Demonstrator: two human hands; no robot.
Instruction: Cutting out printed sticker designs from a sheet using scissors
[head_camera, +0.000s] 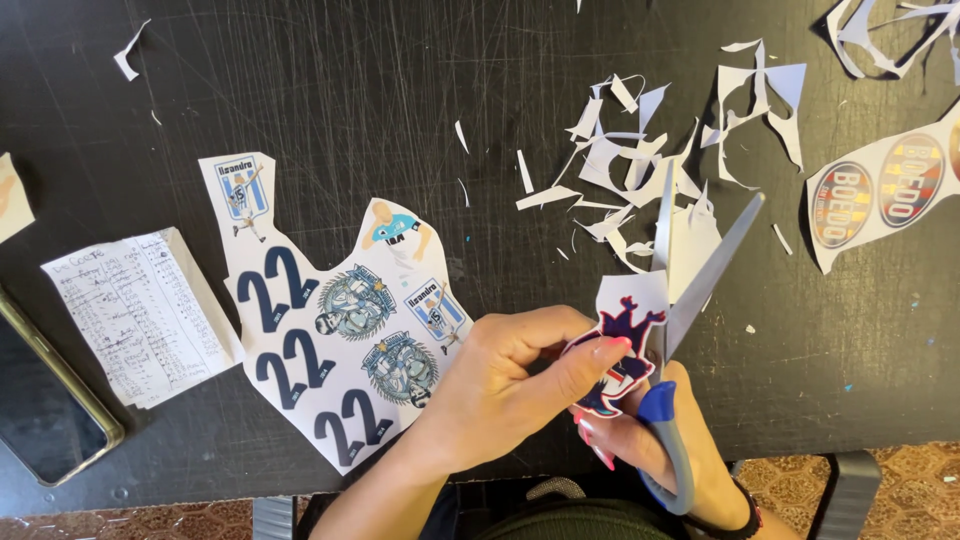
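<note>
Left hand (500, 385) pinches a sticker (622, 340) up to the blades. Right hand (650, 440), grip closed through the handles, holds scissors (690, 290) open above the worktop (400, 80).

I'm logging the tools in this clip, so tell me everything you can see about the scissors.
The scissors have two long, plain grey blades that look like metal, and blue handle loops that look like plastic. The blades are open in a narrow V, tips pointing up and away over the white paper scraps. The right hand grips the handles from below, at the near edge of the black table. The blades straddle a small dark blue and red sticker cutout, which the left hand pinches.
</note>
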